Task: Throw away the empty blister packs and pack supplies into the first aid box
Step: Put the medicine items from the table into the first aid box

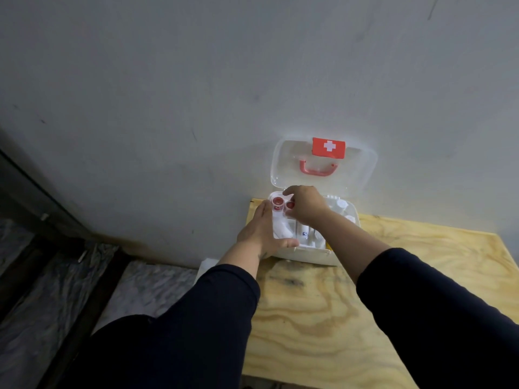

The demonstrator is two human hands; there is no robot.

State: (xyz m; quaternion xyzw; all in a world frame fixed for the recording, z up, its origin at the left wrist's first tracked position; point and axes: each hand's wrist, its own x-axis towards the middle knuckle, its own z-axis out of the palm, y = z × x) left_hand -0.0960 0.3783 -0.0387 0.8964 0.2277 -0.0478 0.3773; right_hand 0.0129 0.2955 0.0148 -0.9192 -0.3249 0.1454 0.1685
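A white first aid box [311, 255] stands open at the back left corner of the wooden table [337, 304]. Its clear lid [362, 175], with a red cross label and red handle, leans against the wall. Inside lie white rolls, tubes and small bottles. My left hand [261, 234] rests flat against the box's left side and front corner. My right hand [304, 204] is over the box's left end, fingers pinched around a small red-capped bottle [289, 205]. A second red-capped bottle [277, 203] stands just left of it.
A grey wall rises directly behind the box. Left of the table the floor drops away, with a white object [206, 266] partly hidden by my left forearm. Bare plywood spreads in front of and to the right of the box.
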